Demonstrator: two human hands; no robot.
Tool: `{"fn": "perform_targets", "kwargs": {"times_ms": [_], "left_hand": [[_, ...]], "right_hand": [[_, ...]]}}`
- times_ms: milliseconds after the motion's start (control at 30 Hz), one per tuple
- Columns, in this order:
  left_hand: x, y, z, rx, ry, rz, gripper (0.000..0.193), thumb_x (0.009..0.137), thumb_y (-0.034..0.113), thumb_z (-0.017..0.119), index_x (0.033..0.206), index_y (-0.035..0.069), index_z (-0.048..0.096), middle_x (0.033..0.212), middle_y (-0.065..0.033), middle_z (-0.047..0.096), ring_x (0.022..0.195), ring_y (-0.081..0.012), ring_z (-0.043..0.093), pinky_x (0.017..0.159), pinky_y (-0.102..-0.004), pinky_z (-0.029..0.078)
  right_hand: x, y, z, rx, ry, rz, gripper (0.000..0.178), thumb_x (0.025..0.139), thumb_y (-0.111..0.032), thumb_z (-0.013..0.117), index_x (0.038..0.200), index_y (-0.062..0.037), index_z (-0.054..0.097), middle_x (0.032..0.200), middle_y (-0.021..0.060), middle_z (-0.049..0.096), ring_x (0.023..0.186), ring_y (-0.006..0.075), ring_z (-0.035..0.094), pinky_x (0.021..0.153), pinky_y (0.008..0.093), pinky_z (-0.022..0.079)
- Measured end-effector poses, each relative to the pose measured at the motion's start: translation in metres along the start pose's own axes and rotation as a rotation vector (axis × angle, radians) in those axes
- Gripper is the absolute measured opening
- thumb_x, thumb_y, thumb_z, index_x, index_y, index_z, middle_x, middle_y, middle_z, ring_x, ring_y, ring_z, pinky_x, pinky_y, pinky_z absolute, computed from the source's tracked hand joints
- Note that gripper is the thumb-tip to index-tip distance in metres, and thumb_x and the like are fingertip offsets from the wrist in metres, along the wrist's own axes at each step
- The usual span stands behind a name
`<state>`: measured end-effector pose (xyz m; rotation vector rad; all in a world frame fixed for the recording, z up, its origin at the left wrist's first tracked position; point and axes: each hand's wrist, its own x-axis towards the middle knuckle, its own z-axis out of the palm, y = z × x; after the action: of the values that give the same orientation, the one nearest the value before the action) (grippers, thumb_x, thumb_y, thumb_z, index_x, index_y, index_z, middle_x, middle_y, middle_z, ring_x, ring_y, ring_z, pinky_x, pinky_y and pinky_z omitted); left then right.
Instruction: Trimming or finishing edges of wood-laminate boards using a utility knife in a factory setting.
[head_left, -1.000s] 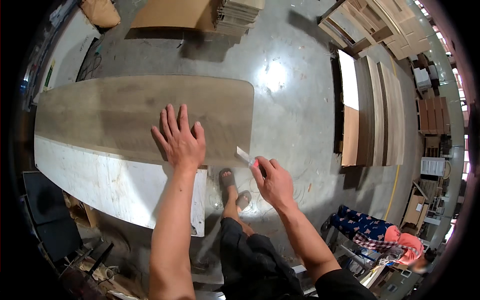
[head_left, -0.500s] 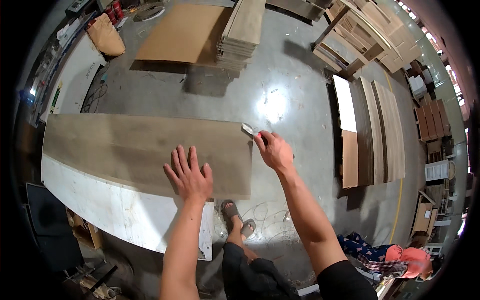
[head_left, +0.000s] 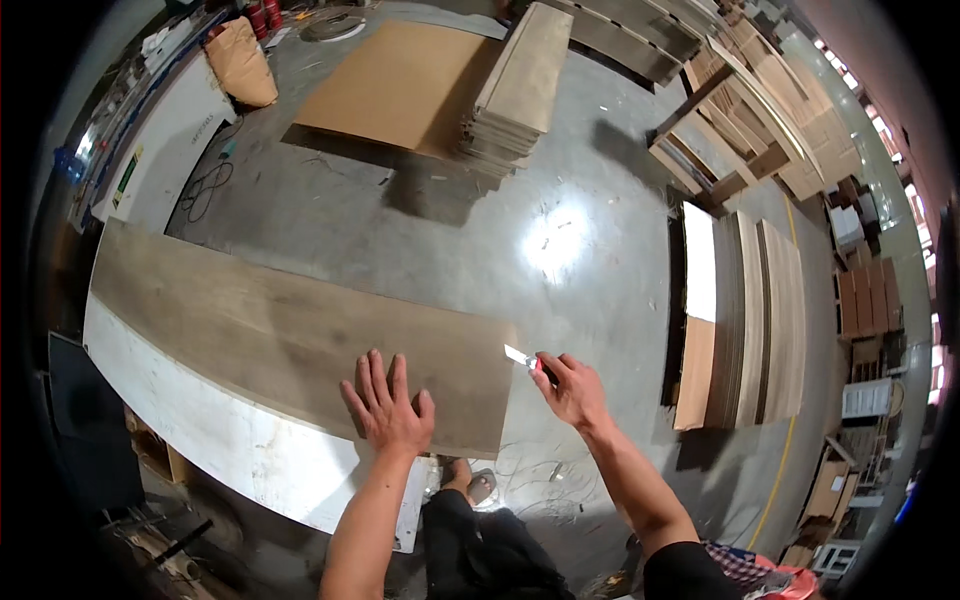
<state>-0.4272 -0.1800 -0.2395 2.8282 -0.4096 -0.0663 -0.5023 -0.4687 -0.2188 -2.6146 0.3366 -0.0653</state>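
Veneer sheet (head_left: pixel 290 340), grey-brown and long, is lying flat on the white counter (head_left: pixel 230 450), its right end reaching the counter's right edge. From the head view, we are pressing our left hand (head_left: pixel 390 410) on the sheet near its front right corner, fingers spread. Our right hand (head_left: pixel 572 390) is pinching a utility knife (head_left: pixel 525 359), its blade meeting the sheet's right edge.
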Motion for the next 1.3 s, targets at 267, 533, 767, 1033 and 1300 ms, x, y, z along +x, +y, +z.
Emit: {"fn": "perform_targets", "kwargs": {"times_ms": [267,533,767,1033,1300], "left_hand": [[0.003,-0.001,-0.001,0.033,-0.039,0.03,0.082,0.088,0.041,0.062,0.158,0.009,0.035,0.168,-0.0242,0.021,0.157,-0.0444,0.014,0.122,-0.0723,0.005],[0.015,0.011,-0.011,0.018,-0.113,-0.026,0.084,0.08,0.032,0.071,0.154,0.007,0.04,0.166,-0.0235,0.023,0.155,-0.044,0.019,0.123,-0.0698,0.006],[0.01,0.003,0.004,0.019,-0.054,-0.076,0.083,0.075,0.03,0.075,0.15,0.013,0.045,0.165,-0.0195,0.029,0.154,-0.0407,0.023,0.125,-0.0678,0.007],[0.013,0.006,0.002,0.038,-0.064,-0.119,0.082,0.074,0.035,0.077,0.148,0.015,0.048,0.165,-0.016,0.029,0.155,-0.0374,0.022,0.126,-0.0652,0.006],[0.007,0.001,0.005,0.023,-0.11,-0.128,0.078,0.08,0.045,0.072,0.151,0.018,0.05,0.165,-0.0121,0.032,0.157,-0.0323,0.021,0.127,-0.0639,0.0]], "right_hand": [[0.06,0.025,-0.024,-0.157,-0.091,-0.21,0.021,0.095,-0.04,0.069,0.106,-0.0228,0.071,0.082,0.0021,0.064,0.075,0.0269,0.066,0.07,0.0415,0.05],[0.138,0.042,-0.019,-0.226,-0.32,-0.52,0.038,0.096,-0.043,0.067,0.127,-0.0201,0.067,0.095,0.0006,0.068,0.089,0.0239,0.069,0.081,0.0389,0.052],[0.16,0.065,-0.04,-0.197,-0.524,-0.685,0.039,0.095,-0.041,0.068,0.126,-0.0181,0.069,0.099,0.0027,0.07,0.095,0.0272,0.07,0.086,0.0422,0.052],[0.199,0.033,-0.021,-0.176,-0.557,-0.783,0.035,0.094,-0.034,0.071,0.124,-0.0155,0.069,0.096,0.0039,0.07,0.089,0.0279,0.071,0.083,0.0422,0.053],[0.227,-0.061,0.053,-0.021,-0.462,-0.846,0.032,0.095,-0.041,0.069,0.112,-0.0139,0.071,0.089,0.0076,0.068,0.08,0.0327,0.069,0.072,0.0456,0.054]]}}
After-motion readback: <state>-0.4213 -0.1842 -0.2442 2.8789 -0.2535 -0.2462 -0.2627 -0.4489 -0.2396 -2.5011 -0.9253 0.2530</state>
